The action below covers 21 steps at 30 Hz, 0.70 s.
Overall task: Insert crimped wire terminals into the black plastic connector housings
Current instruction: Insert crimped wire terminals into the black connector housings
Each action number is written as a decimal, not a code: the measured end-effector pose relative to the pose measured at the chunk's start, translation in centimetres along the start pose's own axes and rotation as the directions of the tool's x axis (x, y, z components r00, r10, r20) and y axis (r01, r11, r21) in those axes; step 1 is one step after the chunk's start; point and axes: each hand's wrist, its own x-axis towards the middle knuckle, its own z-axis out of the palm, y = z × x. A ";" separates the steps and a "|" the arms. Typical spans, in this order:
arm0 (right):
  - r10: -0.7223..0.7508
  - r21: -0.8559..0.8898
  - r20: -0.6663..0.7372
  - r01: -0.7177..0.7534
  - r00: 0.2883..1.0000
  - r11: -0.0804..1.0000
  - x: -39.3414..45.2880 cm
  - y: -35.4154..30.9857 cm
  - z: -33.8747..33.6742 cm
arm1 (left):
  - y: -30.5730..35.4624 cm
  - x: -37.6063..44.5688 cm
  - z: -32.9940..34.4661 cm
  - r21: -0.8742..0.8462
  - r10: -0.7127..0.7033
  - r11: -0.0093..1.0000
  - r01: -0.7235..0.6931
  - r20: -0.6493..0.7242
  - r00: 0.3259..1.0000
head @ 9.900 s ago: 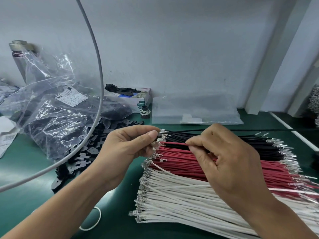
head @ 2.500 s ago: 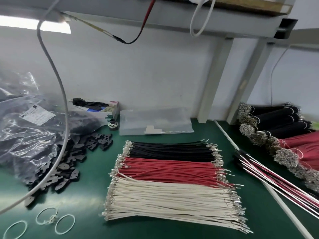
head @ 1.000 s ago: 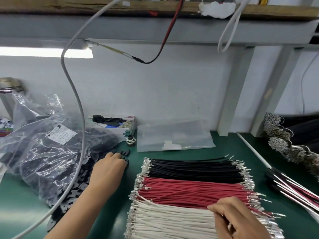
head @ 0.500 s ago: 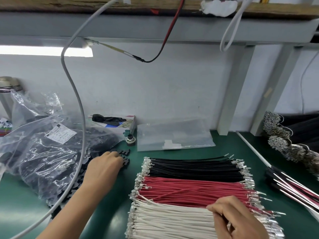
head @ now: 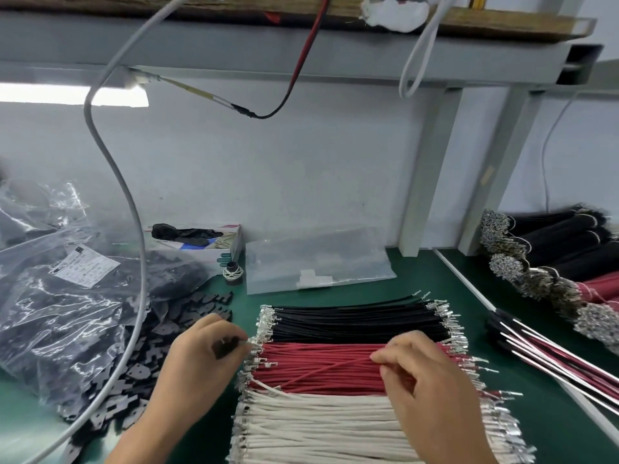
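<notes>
The green bench (head: 418, 269) is carrying everything here, with a pale wall standing at its far edge. At the far left a big clear plastic bag (head: 60, 316) full of dark parts is slumping onto the mat, and loose black connector housings (head: 144, 373) are spilling from it toward the near left. A grey cable (head: 134, 229) is hanging down across that bag. In the middle, three flat rows of crimped wires are lying side by side: black wires (head: 355, 319) farthest, red wires (head: 321, 366) between, white wires (head: 315, 426) nearest, their metal terminals lining up at both ends. At the far right, bound wire bundles (head: 552, 262) are piling up, and a few finished harnesses (head: 549, 360) are lying just beside the rows. A flat clear bag (head: 318, 259) and a small open box (head: 201, 242) are sitting by the wall.

The left hand (head: 204, 360) is pinching a black housing (head: 225, 346) between thumb and fingers, right at the left ends of the red row. The right hand (head: 425, 373), curled over the red row, is pinching a single red wire (head: 328, 366) that is slanting across the others. The two hands are staying apart.
</notes>
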 end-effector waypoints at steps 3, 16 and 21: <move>0.022 -0.043 0.055 -0.020 0.998 0.999 3.2 -0.3 1.3 | -0.4 -0.2 -0.4 0.107 0.053 0.993 -0.055 0.022 0.998; -0.149 -0.057 0.281 0.171 0.948 0.984 9.6 -1.0 7.8 | 0.2 -0.4 1.2 -0.276 -0.045 0.961 -0.010 -0.192 0.980; -0.290 -0.218 0.191 0.329 0.938 0.919 8.5 -1.2 6.1 | 0.8 -0.7 1.3 -0.244 0.040 0.966 -0.081 -0.171 0.985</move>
